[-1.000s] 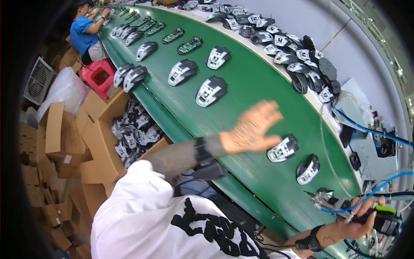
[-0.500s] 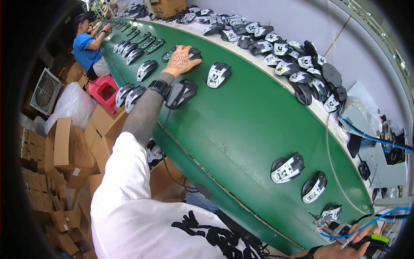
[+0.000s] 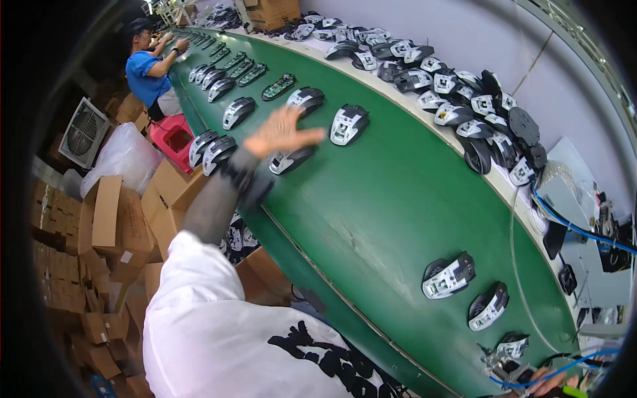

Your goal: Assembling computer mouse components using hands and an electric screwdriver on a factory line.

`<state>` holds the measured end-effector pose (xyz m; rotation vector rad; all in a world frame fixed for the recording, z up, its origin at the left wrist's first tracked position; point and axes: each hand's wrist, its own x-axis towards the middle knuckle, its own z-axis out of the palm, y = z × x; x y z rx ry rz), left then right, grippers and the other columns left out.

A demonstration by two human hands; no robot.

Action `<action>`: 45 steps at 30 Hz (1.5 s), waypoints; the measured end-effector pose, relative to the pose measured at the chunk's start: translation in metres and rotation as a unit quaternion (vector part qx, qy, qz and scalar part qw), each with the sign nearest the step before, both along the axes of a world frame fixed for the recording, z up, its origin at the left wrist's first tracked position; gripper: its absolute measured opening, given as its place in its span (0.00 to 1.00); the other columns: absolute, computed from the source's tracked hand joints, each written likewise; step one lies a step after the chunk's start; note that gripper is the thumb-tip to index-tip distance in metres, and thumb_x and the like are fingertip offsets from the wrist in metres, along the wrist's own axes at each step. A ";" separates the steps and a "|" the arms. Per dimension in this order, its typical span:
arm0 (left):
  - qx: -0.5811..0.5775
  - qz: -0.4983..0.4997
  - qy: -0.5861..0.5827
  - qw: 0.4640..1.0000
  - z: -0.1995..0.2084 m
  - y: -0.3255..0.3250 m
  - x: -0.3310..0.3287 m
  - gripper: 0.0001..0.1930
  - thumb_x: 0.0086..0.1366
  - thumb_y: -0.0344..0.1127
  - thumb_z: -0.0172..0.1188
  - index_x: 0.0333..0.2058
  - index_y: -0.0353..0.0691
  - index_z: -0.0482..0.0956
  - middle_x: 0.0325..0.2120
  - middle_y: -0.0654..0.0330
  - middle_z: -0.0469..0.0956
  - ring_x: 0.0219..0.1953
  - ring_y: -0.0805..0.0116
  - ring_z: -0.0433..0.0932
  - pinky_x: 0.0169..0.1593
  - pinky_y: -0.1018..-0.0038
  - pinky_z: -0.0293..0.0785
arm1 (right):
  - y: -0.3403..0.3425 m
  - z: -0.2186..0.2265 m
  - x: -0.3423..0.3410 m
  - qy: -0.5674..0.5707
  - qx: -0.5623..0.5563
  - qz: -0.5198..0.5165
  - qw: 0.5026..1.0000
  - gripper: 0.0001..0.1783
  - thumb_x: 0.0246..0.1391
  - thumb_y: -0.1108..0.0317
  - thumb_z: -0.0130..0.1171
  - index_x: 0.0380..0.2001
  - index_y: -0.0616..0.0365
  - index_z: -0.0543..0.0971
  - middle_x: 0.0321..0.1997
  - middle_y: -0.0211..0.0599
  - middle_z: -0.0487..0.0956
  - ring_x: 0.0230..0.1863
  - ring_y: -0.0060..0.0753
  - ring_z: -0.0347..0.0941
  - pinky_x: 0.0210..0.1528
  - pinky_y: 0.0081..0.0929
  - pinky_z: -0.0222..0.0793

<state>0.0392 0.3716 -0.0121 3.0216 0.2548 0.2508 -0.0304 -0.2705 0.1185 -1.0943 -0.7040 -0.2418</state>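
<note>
Left hand (image 3: pixel 282 132): spread over shells (image 3: pixel 290 161), contact unclear
Right hand (image 3: pixel 549 383): beside the metal fixture (image 3: pixel 502 364); grip cannot be told
Surface (image 3: pixel 358 219): green, bearing shells, boards (image 3: pixel 278 87)

Factory assembly workshop

We take this for a factory workshop; a long green bench (image 3: pixel 385 225) carries spaced-out rows of half-built computer mice (image 3: pixel 348 126) and bare circuit boards (image 3: pixel 278 87); more mouse shells (image 3: pixel 454 115) lie heaped beside it; cardboard boxes (image 3: pixel 133 232) stand piled alongside; further along, a co-worker (image 3: pixel 147 78) sits on a red stool (image 3: pixel 159 134).
</note>
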 end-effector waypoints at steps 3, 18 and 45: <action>-0.022 0.024 -0.053 0.998 0.006 -0.057 -0.061 0.36 0.50 0.55 0.64 0.51 0.34 0.67 0.45 0.42 0.68 0.47 0.45 0.71 0.50 0.61 0.69 | 0.010 -0.001 -0.011 0.011 0.019 -0.143 0.989 0.21 0.49 0.59 0.51 0.45 0.57 0.65 0.18 0.33 0.61 0.16 0.30 0.56 0.23 0.26 0.57; -0.042 0.154 -0.019 0.987 0.012 0.142 0.076 0.38 0.49 0.60 0.61 0.51 0.36 0.70 0.52 0.47 0.67 0.56 0.54 0.65 0.58 0.67 0.61 | 0.017 0.002 0.002 0.004 0.026 -0.143 0.989 0.18 0.53 0.58 0.49 0.43 0.58 0.67 0.22 0.36 0.66 0.15 0.30 0.59 0.23 0.28 0.57; -0.348 -0.302 0.150 0.875 0.021 -0.310 0.003 0.36 0.44 0.45 0.64 0.55 0.45 0.68 0.48 0.47 0.68 0.52 0.55 0.68 0.55 0.67 0.65 | 0.077 0.030 0.011 -0.063 0.089 -0.015 0.994 0.18 0.57 0.61 0.45 0.46 0.62 0.61 0.21 0.35 0.66 0.20 0.30 0.65 0.26 0.29 0.61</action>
